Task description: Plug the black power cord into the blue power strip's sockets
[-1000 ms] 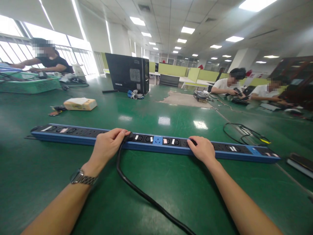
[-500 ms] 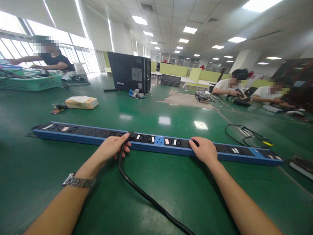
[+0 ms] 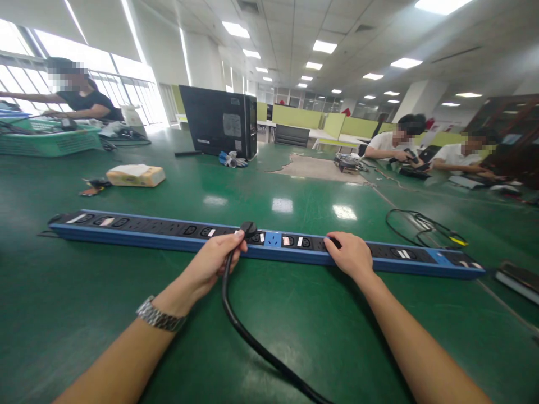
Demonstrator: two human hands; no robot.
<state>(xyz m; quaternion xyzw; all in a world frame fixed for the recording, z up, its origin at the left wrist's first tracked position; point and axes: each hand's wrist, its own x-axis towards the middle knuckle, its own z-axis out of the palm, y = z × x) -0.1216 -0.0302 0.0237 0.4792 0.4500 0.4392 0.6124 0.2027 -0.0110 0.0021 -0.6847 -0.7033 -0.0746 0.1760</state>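
A long blue-and-black power strip (image 3: 143,238) lies across the green table. Over its middle, just left of the blue socket, my left hand (image 3: 221,252) is closed round a black power plug (image 3: 249,229). Whether the plug touches the sockets I cannot tell. From it a thick black cable (image 3: 252,339) curves down toward the bottom edge. Right of centre, my right hand (image 3: 351,255) grips the strip, thumb on the socket face and fingers hidden behind my hand and the strip.
Beyond the strip lie a tissue pack (image 3: 135,175), a black computer case (image 3: 217,120) and gloves (image 3: 233,160). A green basket (image 3: 54,140) stands at the left. Coiled black cable (image 3: 421,227) rests behind the strip's right end. Several people sit around the table.
My left hand has moved right along the strip with the plug, bringing it nearer the blue socket. The cable has swung with it. My right hand keeps its place on the strip.
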